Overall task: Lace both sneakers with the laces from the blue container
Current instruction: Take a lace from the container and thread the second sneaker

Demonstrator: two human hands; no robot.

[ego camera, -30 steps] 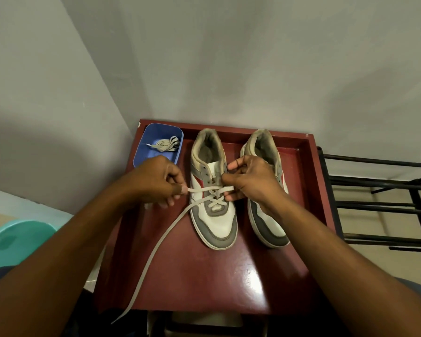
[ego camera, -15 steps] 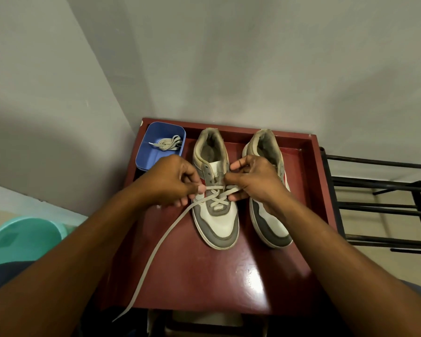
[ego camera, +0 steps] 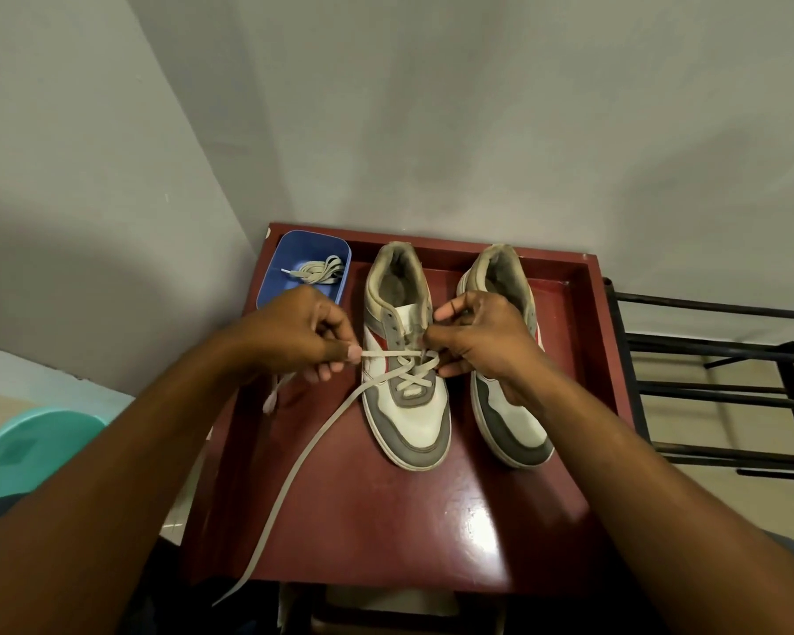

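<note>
Two white-and-grey sneakers stand side by side on a dark red table (ego camera: 386, 520), toes toward me. The left sneaker (ego camera: 409, 423) carries a beige lace (ego camera: 294, 474) crossed through its lower eyelets; one long end trails off the table's front edge. My left hand (ego camera: 303, 332) pinches a lace end just left of this shoe. My right hand (ego camera: 477, 336) pinches the lace at the shoe's right eyelets and partly hides the right sneaker (ego camera: 509, 423), which shows no lace. A blue container (ego camera: 331, 249) at the back left holds a second bundled lace (ego camera: 317, 270).
The table sits in a corner of grey walls and has a raised rim at the back and right. A black metal rack (ego camera: 716, 387) stands to the right. A teal plastic stool (ego camera: 24, 446) is at the lower left.
My left hand drew its lace end leftward from the shoe, moved in close, then pulled out again with the strand taut. My right hand stays at the right eyelets.
</note>
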